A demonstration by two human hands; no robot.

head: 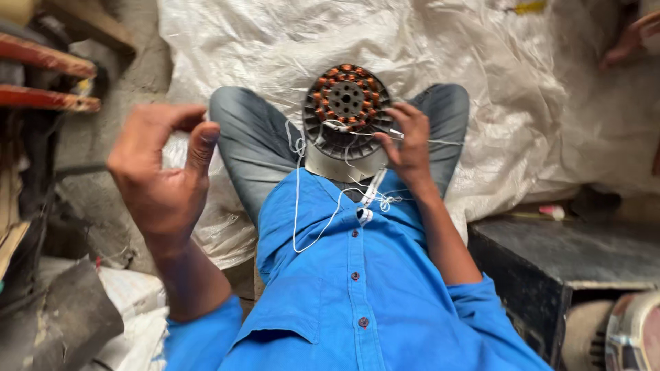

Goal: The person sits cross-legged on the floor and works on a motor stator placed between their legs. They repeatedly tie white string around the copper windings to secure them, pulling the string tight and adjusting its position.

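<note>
While your right hand (410,145) steadies the round motor stator (347,113) propped between your knees, fingers curled on its edge and pinching the white thread (297,199), your left hand (163,168) is raised well apart, thumb and forefinger pressed together, probably on the thread's far end, though the strand is too fine to see there. Copper coils (328,77) already fill the upper slots, so the winding looks done, while lacing seems partly finished, with loose thread trailing over your blue shirt (357,295). No container shows its contents; only white sacking (289,41) underneath and a dark box (550,254) beside you.
</note>
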